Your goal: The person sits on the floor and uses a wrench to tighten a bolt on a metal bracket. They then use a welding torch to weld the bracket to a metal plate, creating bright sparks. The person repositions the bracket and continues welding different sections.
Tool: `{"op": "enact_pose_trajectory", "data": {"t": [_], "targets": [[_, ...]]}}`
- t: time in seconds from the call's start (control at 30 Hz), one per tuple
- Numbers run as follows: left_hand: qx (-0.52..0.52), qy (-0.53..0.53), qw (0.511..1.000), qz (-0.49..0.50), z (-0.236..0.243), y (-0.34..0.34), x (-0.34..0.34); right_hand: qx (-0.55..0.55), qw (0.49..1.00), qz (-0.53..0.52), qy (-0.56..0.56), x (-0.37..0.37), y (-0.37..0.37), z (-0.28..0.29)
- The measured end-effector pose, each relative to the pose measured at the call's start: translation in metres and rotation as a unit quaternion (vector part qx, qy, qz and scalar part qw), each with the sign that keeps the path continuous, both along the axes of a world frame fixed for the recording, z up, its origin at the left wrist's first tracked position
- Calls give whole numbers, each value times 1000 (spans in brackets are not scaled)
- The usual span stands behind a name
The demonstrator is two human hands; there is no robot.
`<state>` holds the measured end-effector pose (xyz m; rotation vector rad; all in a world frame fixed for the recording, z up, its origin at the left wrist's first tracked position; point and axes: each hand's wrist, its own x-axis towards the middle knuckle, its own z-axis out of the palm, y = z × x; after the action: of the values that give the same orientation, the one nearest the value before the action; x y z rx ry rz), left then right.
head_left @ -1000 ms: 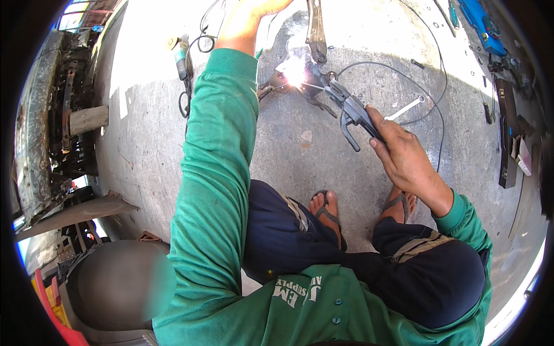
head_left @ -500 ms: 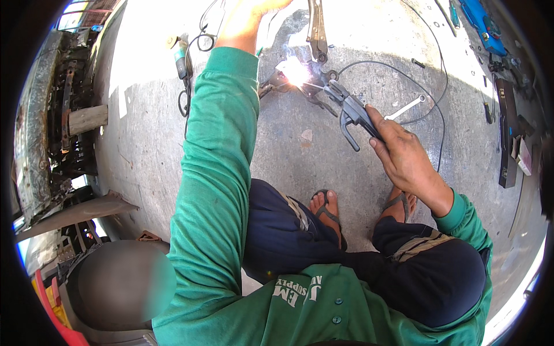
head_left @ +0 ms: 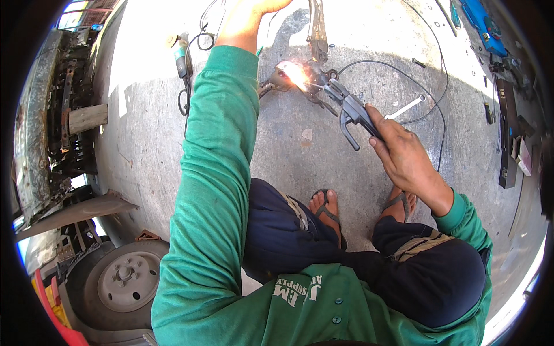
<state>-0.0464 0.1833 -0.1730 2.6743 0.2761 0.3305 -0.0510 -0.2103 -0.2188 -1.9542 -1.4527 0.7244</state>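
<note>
My right hand (head_left: 407,153) is closed round the dark handle of a welding electrode holder (head_left: 359,114). Its jaws point up and left toward a glowing, sparking spot on a dark metal part (head_left: 281,79) lying on the concrete. Glare hides the electrode's tip and the exact contact. Just behind the glow, a long rusty metal bar (head_left: 317,34) runs up out of view. My left hand (head_left: 258,8) is at the top edge, left of that bar; its fingers are mostly cut off, so its grip cannot be made out.
An angle grinder (head_left: 180,59) lies to the left with its cord. A wrench (head_left: 407,108) and a looping black cable (head_left: 398,73) are at right. Farther right lie a blue tool (head_left: 482,26) and a long dark case (head_left: 505,135). A vehicle wheel (head_left: 127,279) stands at lower left.
The glow has gone from a white flare to a dimmer, orange-edged streak, showing more of the metal around it. Both hands and the electrode holder are almost where they were.
</note>
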Motion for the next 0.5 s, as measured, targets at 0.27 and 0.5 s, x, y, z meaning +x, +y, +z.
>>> {"op": "enact_pose_trajectory", "data": {"t": [0.27, 0.5], "targets": [[-4, 18, 1000, 20, -9, 8, 5, 3, 1000, 1, 14, 1, 0, 0], [-15, 0, 1000, 6, -12, 9, 3, 19, 1000, 2, 11, 1, 1, -2]]}}
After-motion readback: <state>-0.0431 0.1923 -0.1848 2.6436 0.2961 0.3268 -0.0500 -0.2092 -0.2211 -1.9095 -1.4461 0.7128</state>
